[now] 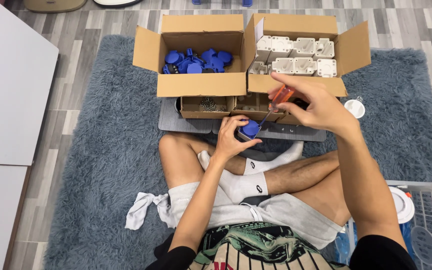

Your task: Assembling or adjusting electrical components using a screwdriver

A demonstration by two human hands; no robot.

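Just in front of the grey plastic tray (pixel 186 122) of small cardboard boxes, the left hand (pixel 230 141) clasps a small blue-capped plastic part (pixel 249 129), seemingly light and rigid, best pinched by its sides. Above it, the right hand (pixel 312 106) grips an orange-handled screwdriver (pixel 279 98), tip on the cap.

Light: bright, even, soft indoor wash from above.
Shadows: faint, pooled under the cardboard boxes (pixel 202 55) and crossed legs.
Glare: mild sheen on the floorboards (pixel 91 30).
Focus: sharp centre; slight wide-angle bending at edges.
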